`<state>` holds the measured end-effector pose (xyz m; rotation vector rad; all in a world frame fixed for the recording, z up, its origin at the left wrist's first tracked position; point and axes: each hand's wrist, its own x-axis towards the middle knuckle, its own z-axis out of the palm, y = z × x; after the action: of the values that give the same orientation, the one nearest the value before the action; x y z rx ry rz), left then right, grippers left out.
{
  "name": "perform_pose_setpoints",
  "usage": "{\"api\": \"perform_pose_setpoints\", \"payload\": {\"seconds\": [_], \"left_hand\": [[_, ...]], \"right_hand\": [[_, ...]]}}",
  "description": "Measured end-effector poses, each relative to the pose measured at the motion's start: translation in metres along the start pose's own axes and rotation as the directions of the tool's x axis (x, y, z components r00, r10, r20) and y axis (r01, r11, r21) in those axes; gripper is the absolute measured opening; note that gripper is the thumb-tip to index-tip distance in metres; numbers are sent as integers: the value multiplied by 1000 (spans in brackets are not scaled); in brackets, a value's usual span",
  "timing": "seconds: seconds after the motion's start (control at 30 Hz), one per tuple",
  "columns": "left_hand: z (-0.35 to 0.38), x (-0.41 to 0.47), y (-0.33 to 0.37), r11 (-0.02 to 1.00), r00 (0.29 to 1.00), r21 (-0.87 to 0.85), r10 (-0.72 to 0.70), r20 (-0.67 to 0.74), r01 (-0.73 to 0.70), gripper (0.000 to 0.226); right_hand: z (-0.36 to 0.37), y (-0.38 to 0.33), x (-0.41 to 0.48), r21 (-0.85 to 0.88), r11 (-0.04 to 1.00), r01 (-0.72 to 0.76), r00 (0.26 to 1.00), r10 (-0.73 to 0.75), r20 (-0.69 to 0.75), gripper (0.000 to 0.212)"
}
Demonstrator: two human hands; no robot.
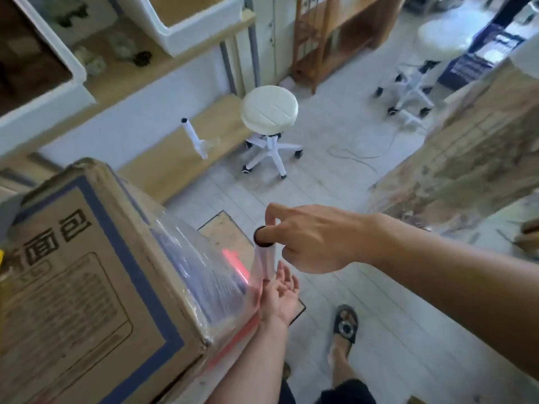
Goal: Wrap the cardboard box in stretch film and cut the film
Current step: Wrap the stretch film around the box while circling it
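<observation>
Box (87, 287): a large cardboard carton is seen at the lower left, printed with blue borders and dark characters; its right face is covered by clear film.
Film (204, 275): a transparent sheet is stretched from the box's right side across to the roll, with a red arrow marking showing through it.
Spare roll (194, 138): a second white roll is seen lying on a low wooden shelf behind the box.
Roll (266, 256): a slim white roll with a black end cap is held upright just right of the box, above the floor.
Left hand (280, 295): its palm is turned up beneath the roll's lower end, fingers loosely spread; whether the roll is touched cannot be told.
Stool (269, 112): a white round-seated stool on castors is seen standing on the tiled floor, well apart from the box.
Right hand (315, 237): the grip is pressed around the roll's top, a finger pushed into the black cap.
Foot (345, 325): a sandalled foot is planted on the floor below the right arm.
</observation>
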<state>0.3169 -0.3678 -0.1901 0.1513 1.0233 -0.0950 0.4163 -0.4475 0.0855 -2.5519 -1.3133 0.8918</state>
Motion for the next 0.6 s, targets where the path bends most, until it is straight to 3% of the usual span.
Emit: {"api": "perform_pose_setpoints", "payload": {"seconds": [0.2,0.4,0.6], "left_hand": [[38,25,-1,946,986,-277,165,-33,-168,65],[74,42,9,827,946,-461,275,-169,-323,62],[93,54,40,702,914,-587,343,-219,-404,58]], "right_hand": [[-42,35,42,-166,960,225,969,-203,140,48],[-72,54,95,-239,864,443,885,-379,271,46],[-87,48,151,-262,737,624,769,-519,372,49]]}}
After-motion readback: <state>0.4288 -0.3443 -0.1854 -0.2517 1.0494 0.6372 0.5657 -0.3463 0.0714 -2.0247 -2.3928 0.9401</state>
